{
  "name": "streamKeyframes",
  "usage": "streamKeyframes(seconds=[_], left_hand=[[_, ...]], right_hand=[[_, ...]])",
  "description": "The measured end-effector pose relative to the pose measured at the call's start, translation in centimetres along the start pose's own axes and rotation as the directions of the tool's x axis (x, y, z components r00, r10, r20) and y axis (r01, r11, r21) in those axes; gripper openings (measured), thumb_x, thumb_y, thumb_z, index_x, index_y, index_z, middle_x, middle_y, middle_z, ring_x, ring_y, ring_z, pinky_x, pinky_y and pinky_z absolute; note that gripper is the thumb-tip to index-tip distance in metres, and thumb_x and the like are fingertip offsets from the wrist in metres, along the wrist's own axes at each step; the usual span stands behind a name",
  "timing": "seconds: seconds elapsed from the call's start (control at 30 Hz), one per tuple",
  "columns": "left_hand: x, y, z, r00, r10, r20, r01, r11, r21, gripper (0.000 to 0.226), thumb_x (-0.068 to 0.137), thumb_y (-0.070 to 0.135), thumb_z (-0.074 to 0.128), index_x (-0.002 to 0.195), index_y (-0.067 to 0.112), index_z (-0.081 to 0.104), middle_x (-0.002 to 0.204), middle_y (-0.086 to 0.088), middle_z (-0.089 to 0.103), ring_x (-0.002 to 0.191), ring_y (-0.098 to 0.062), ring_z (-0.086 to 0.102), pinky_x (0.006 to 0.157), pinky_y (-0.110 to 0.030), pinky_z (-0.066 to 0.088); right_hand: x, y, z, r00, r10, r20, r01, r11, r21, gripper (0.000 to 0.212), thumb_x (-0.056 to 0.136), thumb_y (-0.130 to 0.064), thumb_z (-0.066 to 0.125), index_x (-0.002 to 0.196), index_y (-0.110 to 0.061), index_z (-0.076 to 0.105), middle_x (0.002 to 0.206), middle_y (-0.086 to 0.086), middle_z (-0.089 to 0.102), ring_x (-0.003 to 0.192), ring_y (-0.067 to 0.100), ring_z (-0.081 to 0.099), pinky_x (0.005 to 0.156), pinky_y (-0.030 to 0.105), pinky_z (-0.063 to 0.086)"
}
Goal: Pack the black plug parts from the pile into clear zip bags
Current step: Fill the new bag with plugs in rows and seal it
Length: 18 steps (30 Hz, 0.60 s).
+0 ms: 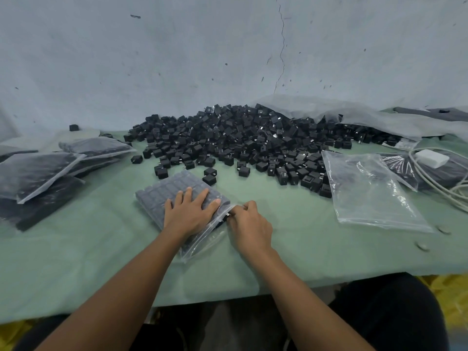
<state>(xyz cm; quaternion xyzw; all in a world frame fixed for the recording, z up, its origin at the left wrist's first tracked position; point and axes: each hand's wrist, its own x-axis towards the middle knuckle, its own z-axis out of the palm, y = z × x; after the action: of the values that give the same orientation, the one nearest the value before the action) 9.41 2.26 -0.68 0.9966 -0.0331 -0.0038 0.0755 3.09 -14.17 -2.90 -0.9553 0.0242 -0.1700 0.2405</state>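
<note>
— One view to enter, the head view. First item?
— Filled zip bag (162, 192): clear, packed with black plug parts in flat rows. It lies askew on the green desk (88, 262), mid-desk, towards the near edge.
— Hands on it?
— Left hand (188, 211): fingers straight and spread, palm pressing flat on the bag's top. Right hand (249, 224): fingers curled, pinching the bag's mouth edge at its right-hand corner.
— Loose stock?
— Pile of plug parts (253, 138): many, uncounted, heaped along the far edge from centre to right, against the wall (177, 59). Two stray parts (210, 176) lie just beyond the filled bag, apart from the heap.
— Packed stock?
— Packed bags (38, 173): several, overlapping, at the left edge; the number cannot be told.
— Empties?
— Empty zip bags (372, 191): clear, flat, right of centre, far corner touching the heap; one or a stack, cannot tell.
— Sundries?
— Large plastic sheet (367, 115) at the far right corner, lying over part of the heap. White adapter (431, 158) with pale cable (450, 191) at the right edge, resting on dark bagged goods.
</note>
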Motion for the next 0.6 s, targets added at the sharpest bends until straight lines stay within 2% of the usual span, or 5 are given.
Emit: streamKeyframes(seconds=[0.13,0.27,0.4,0.6], left_hand=[[-0.1,0.0,-0.1,1.0,-0.008,0.009,0.008,1.0,-0.008,0.09,0.079,0.092,0.004,0.158,0.049,0.007,0.171,-0.002,0.001,0.156,-0.027,0.001,0.122,-0.058,-0.001],[-0.1,0.1,-0.2,1.0,-0.01,0.014,0.011,1.0,-0.013,0.089,0.081,0.091,0.008,0.158,0.047,0.01,0.171,-0.003,0.003,0.156,-0.027,0.002,0.123,-0.058,0.0],[-0.2,0.2,-0.4,1.0,-0.011,0.018,0.011,1.0,-0.017,0.091,0.08,0.092,0.01,0.158,0.047,0.012,0.171,-0.003,0.004,0.156,-0.028,0.003,0.123,-0.058,0.001],[-0.3,0.3,-0.6,1.0,-0.017,0.02,0.018,0.999,-0.029,0.092,0.077,0.093,0.009,0.157,0.048,0.014,0.171,-0.002,0.005,0.156,-0.028,0.003,0.123,-0.058,0.001]], right_hand=[[-0.4,-0.3,0.3,0.999,-0.016,-0.051,0.015,1.0,-0.004,0.015,0.097,-0.036,0.05,0.106,-0.028,0.059,0.109,-0.003,0.043,0.09,0.025,0.055,0.07,0.04,0.05],[-0.1,0.2,0.2,0.996,-0.08,-0.036,0.08,0.997,-0.012,0.023,0.098,-0.038,0.049,0.11,-0.028,0.065,0.124,-0.002,0.048,0.104,0.025,0.049,0.086,0.037,0.045],[-0.2,0.5,0.1,0.999,-0.047,-0.011,0.048,0.998,0.048,0.025,0.099,-0.037,0.046,0.109,-0.022,0.064,0.123,-0.002,0.053,0.106,0.026,0.05,0.093,0.038,0.04],[0.0,0.6,-0.8,1.0,-0.014,0.024,0.009,0.981,0.192,0.018,0.099,-0.031,0.052,0.106,-0.028,0.068,0.115,-0.005,0.054,0.108,0.021,0.05,0.096,0.034,0.037]])
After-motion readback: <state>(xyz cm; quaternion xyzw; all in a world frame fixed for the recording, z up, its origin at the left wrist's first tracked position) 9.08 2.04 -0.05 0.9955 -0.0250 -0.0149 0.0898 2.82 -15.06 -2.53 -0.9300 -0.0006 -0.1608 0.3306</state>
